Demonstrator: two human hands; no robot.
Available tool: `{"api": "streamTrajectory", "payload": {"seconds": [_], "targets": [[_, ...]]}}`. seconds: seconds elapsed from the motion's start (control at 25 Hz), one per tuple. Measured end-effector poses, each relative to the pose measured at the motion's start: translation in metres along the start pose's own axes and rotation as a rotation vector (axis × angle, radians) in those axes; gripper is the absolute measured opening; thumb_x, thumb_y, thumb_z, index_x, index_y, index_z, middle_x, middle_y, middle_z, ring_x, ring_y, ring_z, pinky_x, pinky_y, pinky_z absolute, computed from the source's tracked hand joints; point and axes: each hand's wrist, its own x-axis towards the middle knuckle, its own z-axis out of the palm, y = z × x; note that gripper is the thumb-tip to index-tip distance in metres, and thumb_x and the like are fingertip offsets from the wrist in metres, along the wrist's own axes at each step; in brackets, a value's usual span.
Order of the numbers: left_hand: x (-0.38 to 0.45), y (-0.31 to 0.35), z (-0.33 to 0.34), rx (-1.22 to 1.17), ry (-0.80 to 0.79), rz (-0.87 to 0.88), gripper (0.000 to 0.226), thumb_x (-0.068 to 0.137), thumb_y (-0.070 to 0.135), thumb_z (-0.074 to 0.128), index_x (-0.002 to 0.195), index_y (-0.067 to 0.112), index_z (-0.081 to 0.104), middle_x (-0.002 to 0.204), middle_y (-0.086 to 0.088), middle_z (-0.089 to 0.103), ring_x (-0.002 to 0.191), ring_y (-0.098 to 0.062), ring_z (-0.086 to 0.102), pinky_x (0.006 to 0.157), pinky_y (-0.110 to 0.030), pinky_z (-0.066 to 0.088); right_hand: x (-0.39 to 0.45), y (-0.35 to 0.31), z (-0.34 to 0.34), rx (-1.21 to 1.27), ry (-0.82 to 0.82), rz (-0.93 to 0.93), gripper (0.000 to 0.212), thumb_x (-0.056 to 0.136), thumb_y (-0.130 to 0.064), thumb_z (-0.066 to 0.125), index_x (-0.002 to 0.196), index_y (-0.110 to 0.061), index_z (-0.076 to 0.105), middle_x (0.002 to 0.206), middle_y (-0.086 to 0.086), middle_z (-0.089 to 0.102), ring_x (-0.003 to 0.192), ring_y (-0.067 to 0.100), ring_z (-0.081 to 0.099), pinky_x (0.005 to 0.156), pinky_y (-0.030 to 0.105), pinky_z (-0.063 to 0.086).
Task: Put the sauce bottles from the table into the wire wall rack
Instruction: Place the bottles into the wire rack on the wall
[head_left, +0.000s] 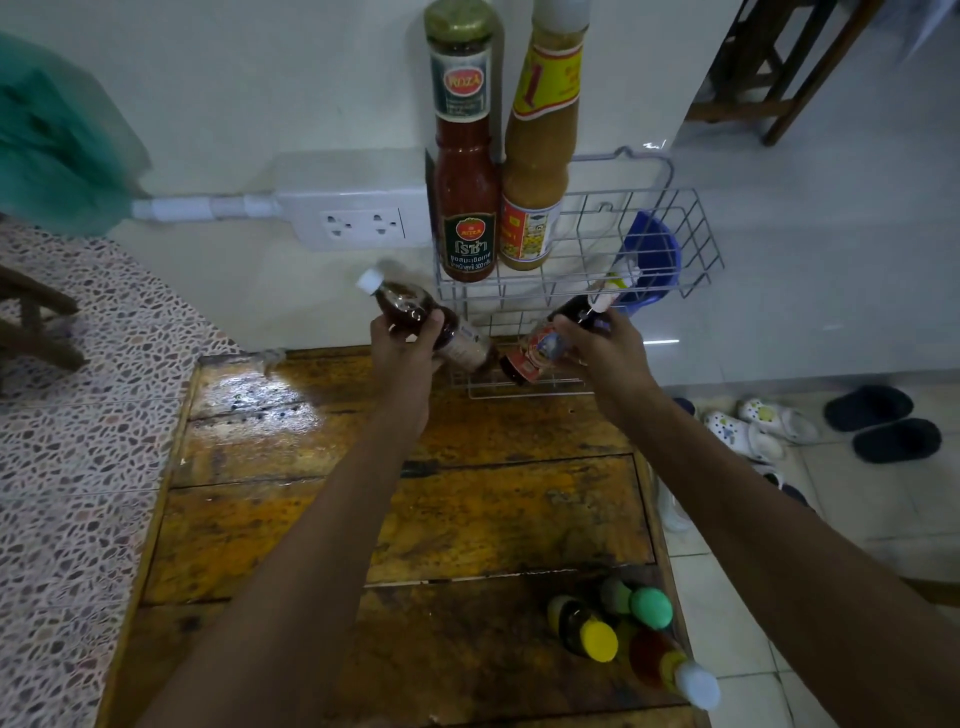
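The wire wall rack (576, 260) hangs on the wall just past the desk's (405, 519) far edge; its left end holds two upright bottles, a red Roza ketchup bottle (464, 156) and a yellow sauce bottle (537, 156), while its right stretch stands open in front of a blue container (652, 257). Both arms reach forward over the desk. The left hand (402, 343) grips a tilted white-capped brown bottle (431, 325); the right hand (597, 345) grips a tilted dark sauce bottle (550, 340), both just below the rack. Three more bottles (631, 631) stand at the desk's near right corner.
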Motion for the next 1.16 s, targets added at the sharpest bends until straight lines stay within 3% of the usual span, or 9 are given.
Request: {"api": "streamTrajectory", "payload": {"seconds": [0.12,0.2,0.36,0.48,0.64,0.84,1.0,1.16], "targets": [[-0.002,0.0,0.012,0.162,-0.027,0.075,0.053,0.092,0.004,0.074,0.136,0.009,0.046,0.132,-0.007,0.062,0.121,-0.019,0.064,0.104,-0.047,0.055,0.001,0.007,0.005,0.078,0.011,-0.071,0.044,0.09,-0.009,0.073,0.13,-0.012,0.054,0.124,0.009,0.067,0.112,0.025,0.068,0.089,0.044,0.06],[-0.005,-0.003,0.022,0.325,-0.061,0.116,0.056,0.089,0.006,0.077,0.136,0.008,0.045,0.136,-0.012,0.061,0.124,-0.025,0.062,0.103,-0.047,0.056,0.003,0.009,0.012,0.042,0.023,-0.097,0.045,0.088,-0.009,0.075,0.128,-0.013,0.053,0.124,0.008,0.067,0.114,0.025,0.066,0.093,0.048,0.058],[-0.002,-0.014,0.03,0.608,-0.112,0.213,0.056,0.089,0.014,0.079,0.136,0.014,0.049,0.136,-0.011,0.063,0.124,-0.032,0.061,0.091,-0.039,0.056,0.012,0.02,0.021,-0.365,0.006,-0.226,0.045,0.086,-0.01,0.077,0.125,-0.015,0.054,0.123,0.004,0.069,0.113,0.022,0.065,0.086,0.036,0.059],[0.0,-0.019,0.034,0.663,-0.126,0.288,0.054,0.089,0.014,0.079,0.136,0.014,0.051,0.134,-0.009,0.065,0.123,-0.03,0.061,0.087,-0.032,0.051,0.021,0.027,0.027,-0.561,-0.043,-0.347,0.046,0.084,-0.009,0.079,0.125,-0.017,0.059,0.121,-0.001,0.069,0.11,0.014,0.063,0.083,0.022,0.053],[0.011,-0.019,0.034,0.68,-0.064,0.348,0.058,0.084,0.01,0.082,0.136,0.009,0.055,0.132,-0.012,0.066,0.125,-0.031,0.061,0.097,-0.039,0.054,0.045,0.033,0.041,-0.716,-0.011,-0.401,0.042,0.081,-0.011,0.081,0.12,-0.011,0.066,0.118,0.008,0.07,0.11,0.024,0.065,0.09,0.042,0.057],[0.025,-0.019,0.031,0.674,-0.031,0.373,0.057,0.083,0.009,0.083,0.134,0.007,0.058,0.129,-0.013,0.068,0.121,-0.03,0.063,0.098,-0.039,0.054,0.057,0.043,0.052,-0.693,0.023,-0.467,0.046,0.078,-0.009,0.082,0.121,-0.017,0.068,0.118,0.0,0.07,0.109,0.014,0.065,0.087,0.028,0.057],[0.03,-0.024,0.029,0.696,-0.041,0.44,0.06,0.081,0.009,0.084,0.135,0.008,0.057,0.126,-0.012,0.069,0.117,-0.024,0.063,0.091,-0.027,0.05,0.065,0.05,0.049,-0.691,0.022,-0.418,0.041,0.08,-0.011,0.08,0.117,-0.018,0.065,0.115,-0.001,0.07,0.109,0.017,0.065,0.086,0.04,0.06],[0.028,-0.027,0.029,0.708,-0.045,0.417,0.066,0.079,0.007,0.085,0.137,0.008,0.054,0.129,-0.013,0.067,0.122,-0.031,0.062,0.098,-0.042,0.056,0.066,0.05,0.049,-0.772,-0.011,-0.439,0.035,0.086,-0.018,0.074,0.12,-0.02,0.063,0.115,-0.004,0.07,0.108,0.011,0.065,0.087,0.039,0.06]]}}
